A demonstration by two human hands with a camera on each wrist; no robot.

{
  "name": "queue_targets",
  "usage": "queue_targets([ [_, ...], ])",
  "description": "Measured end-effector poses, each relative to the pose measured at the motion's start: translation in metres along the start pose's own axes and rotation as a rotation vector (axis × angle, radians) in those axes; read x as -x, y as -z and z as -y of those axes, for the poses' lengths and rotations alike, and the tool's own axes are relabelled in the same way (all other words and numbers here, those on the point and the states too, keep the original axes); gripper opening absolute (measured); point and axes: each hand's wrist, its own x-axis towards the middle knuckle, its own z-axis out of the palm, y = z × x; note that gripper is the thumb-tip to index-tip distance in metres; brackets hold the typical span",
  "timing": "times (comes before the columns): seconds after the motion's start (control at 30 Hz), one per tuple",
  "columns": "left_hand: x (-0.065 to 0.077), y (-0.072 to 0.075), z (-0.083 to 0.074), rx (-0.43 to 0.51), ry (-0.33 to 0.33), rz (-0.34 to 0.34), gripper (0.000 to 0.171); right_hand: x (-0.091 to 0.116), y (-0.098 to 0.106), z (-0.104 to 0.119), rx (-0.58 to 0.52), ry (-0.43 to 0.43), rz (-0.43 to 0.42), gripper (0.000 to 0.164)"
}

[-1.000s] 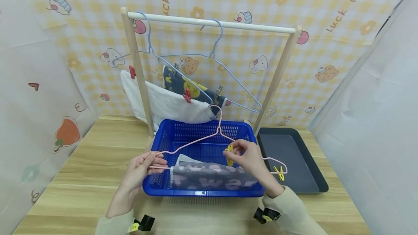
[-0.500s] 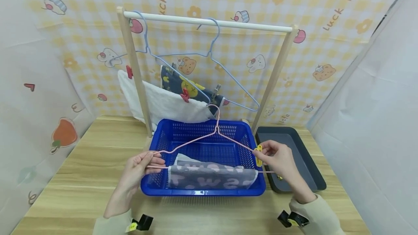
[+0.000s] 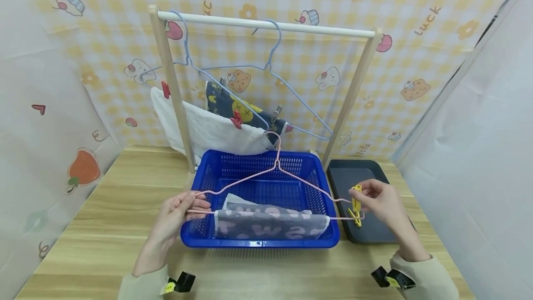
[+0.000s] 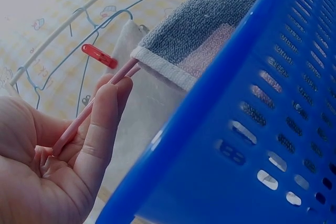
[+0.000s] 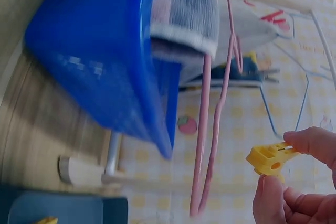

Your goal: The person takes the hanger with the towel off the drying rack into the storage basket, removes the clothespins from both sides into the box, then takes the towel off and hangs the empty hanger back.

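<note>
My left hand [image 3: 176, 209] holds the left end of a pink clothes hanger [image 3: 250, 178], fingers curled round its wire. A grey towel with pink lettering [image 3: 270, 228] is folded over the hanger's lower bar, above the blue basket. My right hand [image 3: 381, 203] pinches a yellow clothespin [image 5: 270, 161] between thumb and fingers, close to the hanger's right end. Another yellow clothespin [image 3: 355, 219] lies in the dark grey tray [image 3: 362, 165]. In the left wrist view the pink wire runs from the fingers into the towel's white edge [image 4: 163, 69].
The blue basket [image 3: 260, 243] stands in front of a wooden rack with a white rail [image 3: 266, 23]. Two blue hangers [image 3: 297, 94] hang there, bearing a white towel [image 3: 208, 128] with red clothespins [image 3: 236, 119] and a dark patterned towel [image 3: 241, 108] with grey ones.
My right hand has moved right with the yellow clothespin, from over the towel and along the hanger to its right end above the tray. The left hand keeps its hold on the hanger.
</note>
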Motion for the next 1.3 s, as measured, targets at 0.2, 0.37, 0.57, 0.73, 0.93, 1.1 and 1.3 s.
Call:
queue_targets([
  [0.2,0.0,0.001,0.0,-0.005,0.007,0.002,0.026,0.0,0.013,-0.022,-0.005,-0.071,0.003,0.036],
  [0.37,0.0,0.001,0.0,-0.009,0.003,0.001,0.025,-0.002,0.019,-0.037,0.084,-0.067,-0.004,0.034],
  [0.57,-0.001,0.002,-0.002,-0.03,0.011,-0.015,0.025,-0.01,0.016,-0.054,0.152,-0.097,0.04,0.032],
  [0.73,-0.001,0.001,-0.003,-0.052,0.031,-0.038,0.024,-0.023,0.007,-0.08,0.296,-0.114,0.087,0.028],
  [0.93,0.0,-0.001,-0.003,-0.07,0.069,-0.065,0.023,-0.031,-0.005,-0.106,0.392,-0.163,0.103,0.039],
  [1.1,0.0,-0.003,-0.004,-0.098,0.097,-0.085,0.025,-0.034,-0.013,-0.115,0.379,-0.226,0.139,0.032],
  [1.3,-0.001,-0.005,-0.005,-0.12,0.124,-0.104,0.026,-0.036,-0.019,-0.122,0.349,-0.285,0.155,0.03],
])
